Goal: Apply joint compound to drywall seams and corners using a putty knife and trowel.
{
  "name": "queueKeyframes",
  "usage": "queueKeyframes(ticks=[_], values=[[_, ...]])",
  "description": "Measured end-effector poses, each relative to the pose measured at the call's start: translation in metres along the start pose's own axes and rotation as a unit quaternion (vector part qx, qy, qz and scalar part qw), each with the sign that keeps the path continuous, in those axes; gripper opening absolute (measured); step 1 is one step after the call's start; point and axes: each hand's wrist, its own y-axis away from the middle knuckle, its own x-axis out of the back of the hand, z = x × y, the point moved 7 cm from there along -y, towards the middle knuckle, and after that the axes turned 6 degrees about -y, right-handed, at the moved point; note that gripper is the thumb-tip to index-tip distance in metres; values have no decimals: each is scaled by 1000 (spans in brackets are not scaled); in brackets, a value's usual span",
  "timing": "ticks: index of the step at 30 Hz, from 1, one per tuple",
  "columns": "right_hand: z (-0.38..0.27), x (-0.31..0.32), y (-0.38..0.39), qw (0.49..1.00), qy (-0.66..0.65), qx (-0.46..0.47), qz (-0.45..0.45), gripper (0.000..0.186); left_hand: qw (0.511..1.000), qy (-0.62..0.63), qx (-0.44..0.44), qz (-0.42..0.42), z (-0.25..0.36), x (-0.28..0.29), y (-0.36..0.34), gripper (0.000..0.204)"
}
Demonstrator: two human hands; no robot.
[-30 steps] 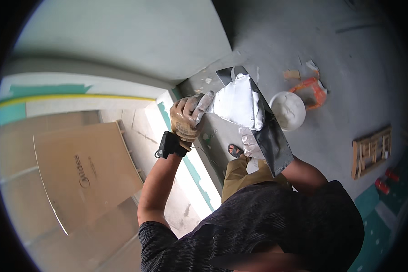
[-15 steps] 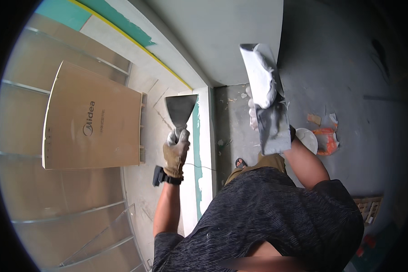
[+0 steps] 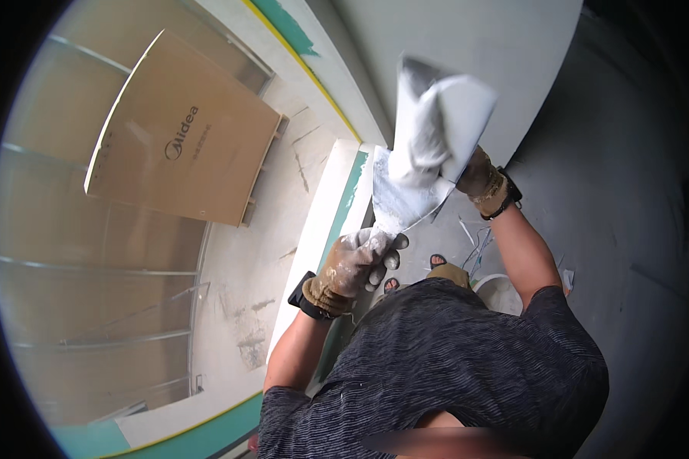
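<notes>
Left grip (image 3: pixel 357 264) closed round putty knife (image 3: pixel 407 202); right grip (image 3: pixel 480 176) looks closed on wide blade (image 3: pixel 471 111) (fingers mostly hidden behind it). White compound (image 3: pixel 429 141) is on the wide blade, putty knife up against it. Risk: too much tilt, compound slides off. Count: two tools, one compound lump, one bucket (image 3: pixel 500 295), one carton (image 3: pixel 187 138).

White paste (image 3: pixel 427 141), brown gloves (image 3: pixel 344 268), dark streaked shirt (image 3: pixel 467 344), tan box (image 3: pixel 180 180)
</notes>
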Motion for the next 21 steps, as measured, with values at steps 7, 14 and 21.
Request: queueKeyframes(ticks=[7, 14, 21], values=[[-8, 36, -10, 919, 285, -260, -85, 49, 993, -88, 38, 69, 16, 35, 9, 45], [9, 151, 24, 654, 701, -274, -71, 42, 996, 21, -28, 76, 15, 32, -17, 53], [77, 258, 125, 904, 74, -295, 300, 47, 976, 17, -56, 211, 49, 30, -26, 50]])
